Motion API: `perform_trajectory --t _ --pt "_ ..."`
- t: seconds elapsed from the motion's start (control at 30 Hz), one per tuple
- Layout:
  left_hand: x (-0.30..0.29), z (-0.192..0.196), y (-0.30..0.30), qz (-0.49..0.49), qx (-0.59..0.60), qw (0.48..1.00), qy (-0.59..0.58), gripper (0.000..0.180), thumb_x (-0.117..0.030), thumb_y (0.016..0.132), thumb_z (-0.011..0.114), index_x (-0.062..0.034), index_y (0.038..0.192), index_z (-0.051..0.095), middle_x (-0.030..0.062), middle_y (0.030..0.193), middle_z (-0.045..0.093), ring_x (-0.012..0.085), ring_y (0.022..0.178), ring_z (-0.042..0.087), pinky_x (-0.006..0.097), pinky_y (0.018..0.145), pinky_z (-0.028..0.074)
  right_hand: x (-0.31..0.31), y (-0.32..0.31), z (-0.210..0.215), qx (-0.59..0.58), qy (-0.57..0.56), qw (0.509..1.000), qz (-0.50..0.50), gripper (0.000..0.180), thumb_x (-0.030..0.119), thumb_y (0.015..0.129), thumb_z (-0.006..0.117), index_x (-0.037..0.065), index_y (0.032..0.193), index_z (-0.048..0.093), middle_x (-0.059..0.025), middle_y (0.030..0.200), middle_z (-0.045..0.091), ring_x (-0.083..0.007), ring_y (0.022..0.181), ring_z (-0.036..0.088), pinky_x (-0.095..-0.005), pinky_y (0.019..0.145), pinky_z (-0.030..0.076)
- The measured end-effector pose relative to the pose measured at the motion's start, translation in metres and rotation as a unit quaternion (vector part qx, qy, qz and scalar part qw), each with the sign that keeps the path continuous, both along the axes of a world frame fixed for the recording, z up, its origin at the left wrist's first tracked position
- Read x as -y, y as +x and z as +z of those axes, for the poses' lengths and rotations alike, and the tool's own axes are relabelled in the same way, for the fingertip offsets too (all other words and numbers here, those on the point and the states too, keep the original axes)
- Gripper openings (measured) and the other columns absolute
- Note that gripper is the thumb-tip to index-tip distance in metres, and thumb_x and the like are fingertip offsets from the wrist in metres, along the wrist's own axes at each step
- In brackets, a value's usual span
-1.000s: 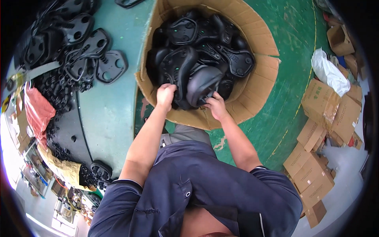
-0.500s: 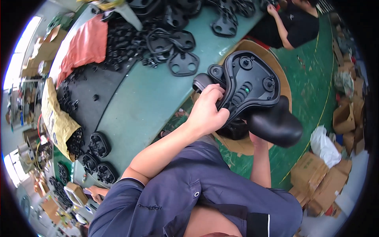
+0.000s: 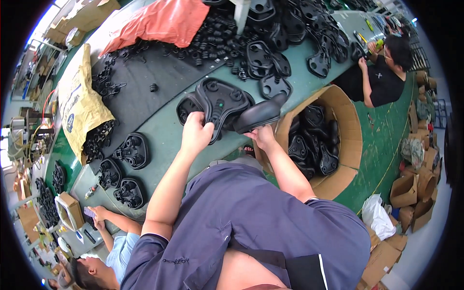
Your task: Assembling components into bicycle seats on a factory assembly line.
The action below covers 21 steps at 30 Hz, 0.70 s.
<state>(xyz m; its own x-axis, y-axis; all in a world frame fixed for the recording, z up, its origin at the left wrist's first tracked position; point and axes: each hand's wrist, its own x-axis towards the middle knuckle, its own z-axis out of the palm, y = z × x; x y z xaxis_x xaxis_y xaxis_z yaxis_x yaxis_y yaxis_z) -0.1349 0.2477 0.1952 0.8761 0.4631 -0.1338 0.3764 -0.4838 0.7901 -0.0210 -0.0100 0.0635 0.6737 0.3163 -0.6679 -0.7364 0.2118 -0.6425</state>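
Observation:
I hold a black bicycle saddle (image 3: 223,104) over the front edge of the green workbench (image 3: 162,140), its ribbed underside turned up toward me. My left hand (image 3: 195,133) grips its wide rear edge. My right hand (image 3: 263,136) holds the narrow nose (image 3: 257,115), which points to the right. Just right of my hands stands a big open cardboard box (image 3: 345,123) holding several more black saddles (image 3: 314,145).
Black saddle shells (image 3: 130,151) and small black parts (image 3: 212,36) cover the bench, with a yellow sack (image 3: 79,104) and an orange bag (image 3: 159,21). One person works at the far right (image 3: 382,72), another at lower left (image 3: 111,237). Cardboard boxes (image 3: 411,188) line the floor at right.
I have lifted a saddle out of the cardboard box and carried it left over the bench. My view has swung from the box toward the bench.

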Motion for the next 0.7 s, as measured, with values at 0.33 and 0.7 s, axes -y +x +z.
perform_trajectory --t 0.33,0.7 --pt "-0.13 -0.063 -0.139 -0.091 -0.068 0.992 -0.055 0.048 0.009 0.072 0.057 -0.0043 0.115 0.073 0.0146 0.106 0.074 0.0279 0.097 0.074 0.036 0.09 0.058 0.046 0.003 -0.031 0.164 -0.336 0.909 0.184 0.057 0.002 0.078 0.07 -0.005 0.135 0.07 -0.0134 0.115 0.077 -0.0218 0.101 0.071 -0.032 0.092 0.055" --pt "-0.111 -0.116 -0.071 0.159 -0.149 0.92 0.325 0.029 -0.013 0.084 0.077 -0.0033 0.112 0.072 0.0154 0.129 0.07 0.037 0.124 0.064 0.049 0.107 0.051 0.133 0.09 0.056 0.014 -0.272 0.928 0.256 0.041 0.005 0.09 0.057 0.0 0.13 0.047 -0.0164 0.113 0.061 -0.0293 0.095 0.071 -0.0508 0.068 0.069"
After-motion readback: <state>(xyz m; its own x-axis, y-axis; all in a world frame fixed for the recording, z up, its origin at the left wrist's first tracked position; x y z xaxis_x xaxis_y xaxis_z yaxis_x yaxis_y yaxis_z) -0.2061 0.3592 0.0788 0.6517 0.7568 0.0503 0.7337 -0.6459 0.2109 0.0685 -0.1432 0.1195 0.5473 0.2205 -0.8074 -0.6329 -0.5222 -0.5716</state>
